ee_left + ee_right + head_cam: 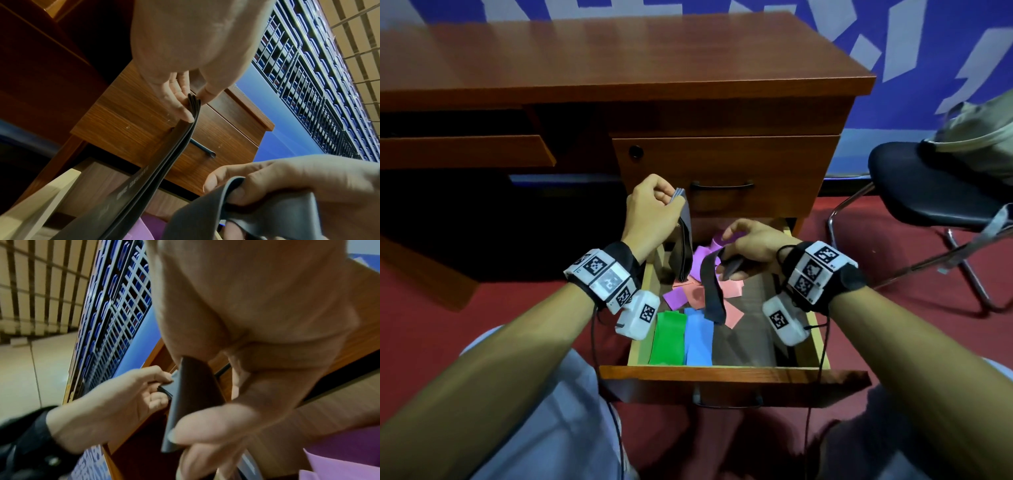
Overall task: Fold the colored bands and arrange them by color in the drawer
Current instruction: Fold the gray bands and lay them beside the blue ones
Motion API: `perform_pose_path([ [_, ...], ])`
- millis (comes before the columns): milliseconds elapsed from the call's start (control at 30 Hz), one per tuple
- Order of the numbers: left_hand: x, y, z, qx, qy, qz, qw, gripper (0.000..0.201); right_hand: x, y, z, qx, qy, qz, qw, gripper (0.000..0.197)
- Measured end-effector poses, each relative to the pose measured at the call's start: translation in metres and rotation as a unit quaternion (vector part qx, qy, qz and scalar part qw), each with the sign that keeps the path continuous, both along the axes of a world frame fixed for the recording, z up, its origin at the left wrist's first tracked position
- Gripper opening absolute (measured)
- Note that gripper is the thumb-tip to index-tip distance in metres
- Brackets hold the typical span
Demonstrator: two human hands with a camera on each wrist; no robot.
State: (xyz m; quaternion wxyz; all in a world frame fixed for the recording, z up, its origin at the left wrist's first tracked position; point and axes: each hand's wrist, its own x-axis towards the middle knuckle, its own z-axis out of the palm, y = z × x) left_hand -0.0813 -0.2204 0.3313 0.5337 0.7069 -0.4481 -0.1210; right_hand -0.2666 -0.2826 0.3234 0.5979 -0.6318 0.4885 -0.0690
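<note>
My left hand (654, 202) pinches the top of a stack of folded black bands (683, 246), which hangs over the open drawer (722, 371); in the left wrist view thumb and fingers of the left hand (193, 99) clamp the black bands' (164, 162) edges. My right hand (743, 246) grips another black band (712, 291) whose loose end dangles into the drawer; the right hand (205, 426) shows it as a dark strip, the black band (189, 402). A folded green band (667, 337) and a blue band (698, 337) lie side by side at the drawer's front left. Loose purple bands (681, 294) and pink bands (722, 291) lie tangled behind them.
The wooden desk (619, 61) stands ahead, with a closed upper drawer and its handle (722, 186) just behind my hands. A black chair (928, 192) stands to the right on the red carpet. The drawer's right half shows bare wood (750, 335).
</note>
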Motion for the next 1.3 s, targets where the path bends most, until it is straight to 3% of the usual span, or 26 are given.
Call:
perform_pose_path([
  [133,-0.001,0.000,0.001,0.005,0.017,-0.007,1.000,0.006,-0.003,-0.004,0.006,0.023,0.014,0.055,0.998,0.015],
  [367,-0.004,-0.001,0.001,0.015,0.023,-0.014,1.000,0.009,-0.003,-0.003,0.006,0.092,-0.084,-0.032,0.992,0.022],
  [467,-0.008,-0.001,0.001,0.023,0.030,-0.017,0.999,0.010,-0.005,-0.003,0.012,0.106,-0.154,-0.048,0.981,0.013],
  [500,-0.009,-0.001,0.002,0.026,0.034,-0.019,0.999,0.010,-0.006,-0.002,0.015,0.115,-0.176,-0.047,0.977,0.008],
  [633,-0.012,-0.003,0.003,0.033,0.050,-0.030,0.998,0.004,-0.013,-0.004,0.023,0.213,-0.291,-0.009,0.933,0.033],
  [733,-0.014,-0.003,0.004,0.034,0.074,-0.050,0.995,0.003,-0.016,-0.003,0.026,0.254,-0.352,0.003,0.901,0.041],
  [933,-0.027,-0.001,0.006,0.044,0.096,-0.091,0.990,0.004,-0.013,0.002,0.020,0.172,-0.384,-0.030,0.907,0.044],
  [1167,-0.028,-0.003,0.015,0.046,0.226,-0.092,0.969,0.010,-0.022,0.001,0.027,0.218,-0.449,0.028,0.866,0.066],
  [1233,-0.027,-0.003,0.015,0.047,0.246,-0.085,0.964,0.012,-0.022,0.000,0.025,0.194,-0.447,0.046,0.872,0.060],
  [1300,-0.026,-0.003,0.016,0.045,0.249,-0.081,0.964,0.013,-0.021,0.000,0.024,0.147,-0.416,0.042,0.896,0.041],
])
